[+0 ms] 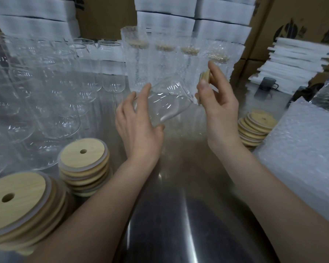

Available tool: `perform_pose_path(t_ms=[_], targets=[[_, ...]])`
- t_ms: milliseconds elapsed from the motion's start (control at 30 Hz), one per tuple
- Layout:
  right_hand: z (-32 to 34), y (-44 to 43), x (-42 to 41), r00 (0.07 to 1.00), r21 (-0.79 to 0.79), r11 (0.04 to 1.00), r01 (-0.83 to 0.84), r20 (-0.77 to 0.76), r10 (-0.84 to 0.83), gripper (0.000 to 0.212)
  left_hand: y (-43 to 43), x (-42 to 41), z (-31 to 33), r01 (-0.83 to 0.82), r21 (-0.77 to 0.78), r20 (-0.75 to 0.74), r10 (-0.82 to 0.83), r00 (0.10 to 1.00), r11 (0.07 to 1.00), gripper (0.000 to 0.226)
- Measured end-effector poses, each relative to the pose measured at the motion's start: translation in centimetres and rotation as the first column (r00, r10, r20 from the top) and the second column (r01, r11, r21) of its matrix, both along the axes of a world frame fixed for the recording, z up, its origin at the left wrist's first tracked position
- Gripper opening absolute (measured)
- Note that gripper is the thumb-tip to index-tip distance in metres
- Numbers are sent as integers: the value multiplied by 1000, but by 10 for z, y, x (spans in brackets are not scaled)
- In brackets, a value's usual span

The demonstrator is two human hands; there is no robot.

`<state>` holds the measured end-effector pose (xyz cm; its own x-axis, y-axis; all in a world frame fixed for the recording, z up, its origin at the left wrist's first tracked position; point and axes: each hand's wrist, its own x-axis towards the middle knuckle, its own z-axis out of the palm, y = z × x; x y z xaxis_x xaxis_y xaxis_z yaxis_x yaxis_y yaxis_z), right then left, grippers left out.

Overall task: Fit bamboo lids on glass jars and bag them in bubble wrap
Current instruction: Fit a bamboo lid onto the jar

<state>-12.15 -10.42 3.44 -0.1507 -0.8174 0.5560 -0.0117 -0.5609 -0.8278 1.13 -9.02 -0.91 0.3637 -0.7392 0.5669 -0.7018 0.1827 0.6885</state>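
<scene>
glass jar (165, 99): clear, empty, tipped sideways in left hand (139, 128) grip, mouth rightward | bamboo lid (205, 75): edge-on, pinched by right hand (221, 111), just beside jar mouth

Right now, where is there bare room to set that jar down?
The bare steel table strip down the middle, between the left bamboo lid stacks and the right lid stack beside the bubble wrap pile. Crowded: empty glass jars left, bagged jars behind.

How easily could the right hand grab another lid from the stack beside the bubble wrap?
Probably not right now: the way to the lid stack looks free, but the right hand is holding a bamboo lid in its fingers at the mouth of the glass jar.
</scene>
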Motion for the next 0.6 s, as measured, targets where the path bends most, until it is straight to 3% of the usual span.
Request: perform_pose_path(t_ms=[200, 600], targets=[[-5, 0, -1, 975, -46, 999, 14, -221, -23, 50, 4, -3, 2, 11, 9, 85, -12, 996, 1000, 93], [-11, -4, 0, 932, -32, 999, -29, -363, 16, 45, 6, -4, 3, 59, -35, 68, -56, 996, 998, 92]])
